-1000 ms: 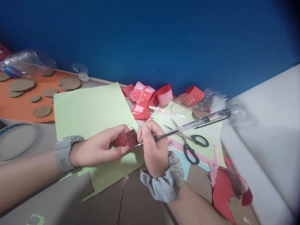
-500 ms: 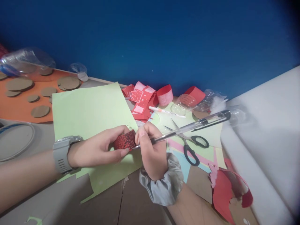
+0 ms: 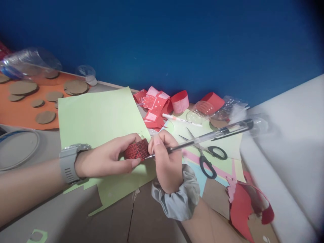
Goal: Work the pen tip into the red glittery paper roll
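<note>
Between thumb and fingers my left hand [image 3: 111, 157] holds a small red paper ring [image 3: 136, 150] covered in a black dotted and lined pattern. My right hand [image 3: 165, 162] pinches a clear pen [image 3: 210, 136] with a black grip and cap end. The pen's tip meets the ring's lower right edge. Both hands are over a light green paper sheet [image 3: 101, 114] with a ragged lower edge. Just right of my right hand, black-handled scissors [image 3: 206, 155] lie partly spread on coloured papers. The inside of the ring is mostly hidden by my fingers.
Red and pink paper pieces [image 3: 157, 104] and a white marker [image 3: 181, 119] lie behind my hands. Cardboard discs [image 3: 45, 117] rest on an orange sheet [image 3: 15, 118] at left. Torn red paper [image 3: 240, 209] is at lower right. A blue wall [image 3: 162, 44] and white ledge [image 3: 278, 182] bound the area.
The whole view has shifted slightly, with things appearing a little further right. My hands keep the same grips, and the pen tip stays at the ring's lower edge.
</note>
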Demonstrator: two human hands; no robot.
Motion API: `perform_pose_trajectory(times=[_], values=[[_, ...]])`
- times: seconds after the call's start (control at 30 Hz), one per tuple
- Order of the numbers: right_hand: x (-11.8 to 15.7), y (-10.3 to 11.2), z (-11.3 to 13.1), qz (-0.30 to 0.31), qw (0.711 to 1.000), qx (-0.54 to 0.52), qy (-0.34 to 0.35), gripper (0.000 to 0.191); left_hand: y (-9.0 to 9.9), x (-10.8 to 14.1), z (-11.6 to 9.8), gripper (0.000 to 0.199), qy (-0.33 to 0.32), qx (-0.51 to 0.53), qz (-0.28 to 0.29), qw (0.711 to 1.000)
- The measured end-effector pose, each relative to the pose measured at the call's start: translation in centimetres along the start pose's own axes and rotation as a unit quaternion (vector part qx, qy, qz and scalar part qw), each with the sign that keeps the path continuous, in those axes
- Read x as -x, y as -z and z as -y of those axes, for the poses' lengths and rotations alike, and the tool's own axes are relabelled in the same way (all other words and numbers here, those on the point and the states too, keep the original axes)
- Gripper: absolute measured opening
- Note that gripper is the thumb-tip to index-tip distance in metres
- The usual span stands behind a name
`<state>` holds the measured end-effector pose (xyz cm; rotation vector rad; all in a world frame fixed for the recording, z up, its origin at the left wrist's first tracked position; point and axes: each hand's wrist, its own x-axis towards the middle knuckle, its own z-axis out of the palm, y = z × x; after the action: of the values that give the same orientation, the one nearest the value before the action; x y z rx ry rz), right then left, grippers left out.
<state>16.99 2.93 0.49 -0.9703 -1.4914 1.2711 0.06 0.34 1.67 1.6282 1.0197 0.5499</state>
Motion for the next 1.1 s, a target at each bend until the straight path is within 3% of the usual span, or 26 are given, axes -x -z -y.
perform_pose_trajectory(times=[0.37, 1.1], values=[[0.01, -0.09, 0.03, 0.04, 0.999, 0.003, 0.008, 0.031, 0.0, -0.05, -0.21, 0.01, -0.01, -0.001, 0.0, 1.0], [0.05, 0.0, -0.07, 0.047, 0.999, 0.004, 0.016, 0.03, -0.06, -0.05, -0.07, 0.009, -0.009, 0.031, -0.001, 0.999]])
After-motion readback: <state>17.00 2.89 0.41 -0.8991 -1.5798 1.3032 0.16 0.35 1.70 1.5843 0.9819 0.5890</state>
